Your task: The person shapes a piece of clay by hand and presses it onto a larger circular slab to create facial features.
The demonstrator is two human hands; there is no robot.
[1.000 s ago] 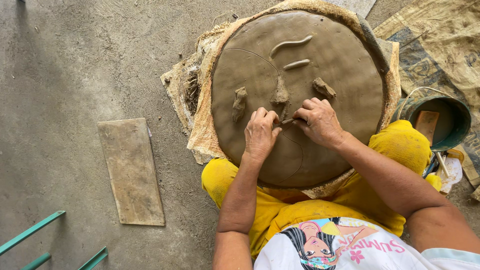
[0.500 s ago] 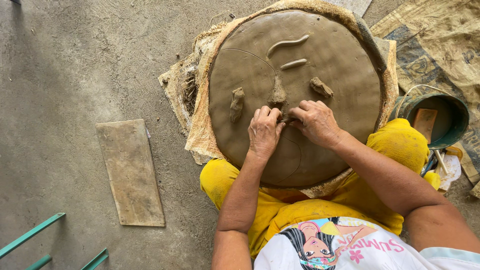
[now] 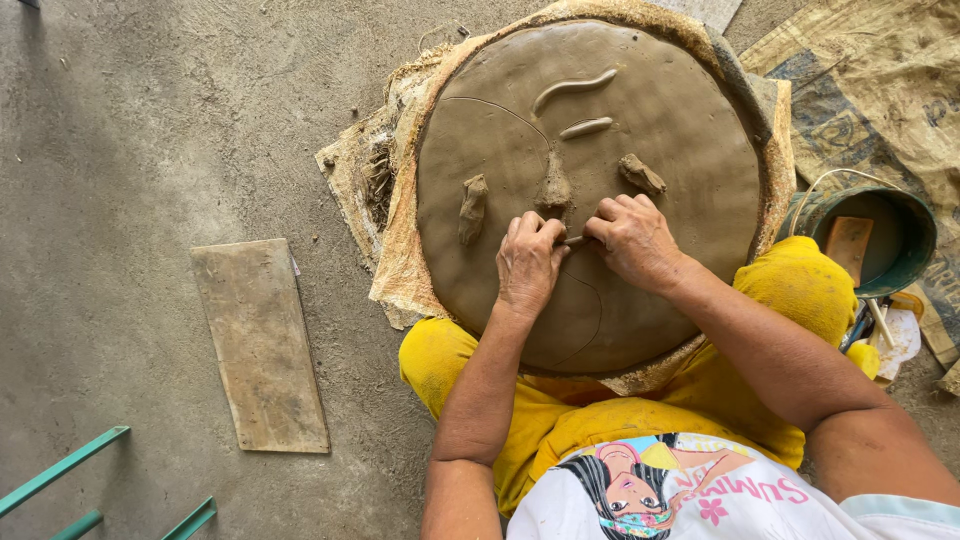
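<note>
A large round slab of wet brown clay (image 3: 640, 150) lies on sacking in front of me, shaped like a face with raised strips and lumps. My left hand (image 3: 527, 262) and my right hand (image 3: 632, 238) rest side by side on the clay's middle. Between their fingertips they pinch a small strip of clay (image 3: 573, 240), just below the central nose-like lump (image 3: 555, 188). Two more lumps (image 3: 472, 207) sit left and right of it, and two curved strips (image 3: 573, 87) lie farther up.
A flat wooden board (image 3: 260, 345) lies on the concrete floor at the left. A green bucket (image 3: 895, 285) holding muddy water and a wooden piece stands at the right, with small tools beside it. Green metal bars (image 3: 60, 470) show at the bottom left. Sacks lie top right.
Both hands have stayed on the clay's middle, with the fingers shifting slightly as they work the small strip. The camera view has moved a little.
</note>
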